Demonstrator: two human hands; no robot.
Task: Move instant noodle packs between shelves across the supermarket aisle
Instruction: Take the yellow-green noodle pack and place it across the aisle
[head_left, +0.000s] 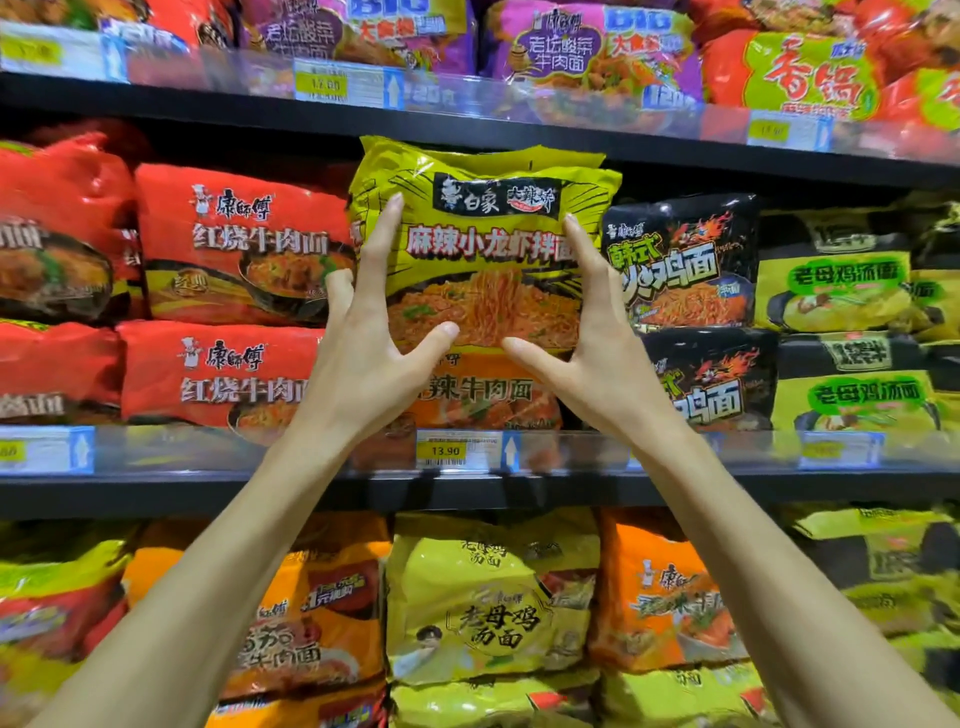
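Where the black middle shelf (156, 491) carries stacked red plastic noodle packs (239, 244) toward its left end and black flame-printed packs (685, 265) toward its right, a yellow-green plastic noodle multipack (483, 249) stands upright at mid-span, on top of an orange pack (483, 395). Its front shows a black brand panel, white characters on a red band, and orange noodles. Left hand (363, 353) and right hand (597, 353) are spread, straight fingers pressing its side edges, thumbs on its lower front. Purple packs (571, 57) fill the shelf above.
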